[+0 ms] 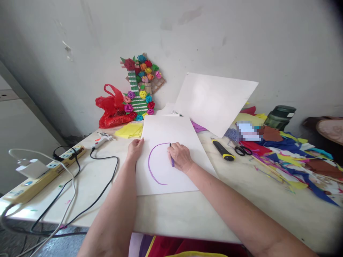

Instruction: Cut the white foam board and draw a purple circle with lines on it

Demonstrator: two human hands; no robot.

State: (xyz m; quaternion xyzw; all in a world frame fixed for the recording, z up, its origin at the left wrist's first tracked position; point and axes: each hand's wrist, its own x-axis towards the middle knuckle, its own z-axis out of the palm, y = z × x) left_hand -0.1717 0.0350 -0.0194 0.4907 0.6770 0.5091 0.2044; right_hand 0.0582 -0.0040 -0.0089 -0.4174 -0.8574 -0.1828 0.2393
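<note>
A white board (pixel 163 128) lies flat on the table in front of me, with a purple curved line (pixel 149 162) drawn on it like the left part of a circle, open toward the right. My right hand (pixel 180 155) is closed around a purple crayon (pixel 172 162), whose dark upper end touches the top end of the line. At the board's left edge, my left hand (pixel 135 148) grips the border, thumb near the top surface; its lower fingers are hidden.
A second white board (pixel 214 103) leans at the back. Right: a yellow-black utility knife (pixel 223 150), black-handled scissors (pixel 242 150), coloured scraps (pixel 292 160), a green bottle (pixel 280 117). Left: a glue gun (pixel 103 140), power strip (pixel 43 180), cables, yellow paper (pixel 130 130), red bag (pixel 112 109), flower craft (pixel 140 89).
</note>
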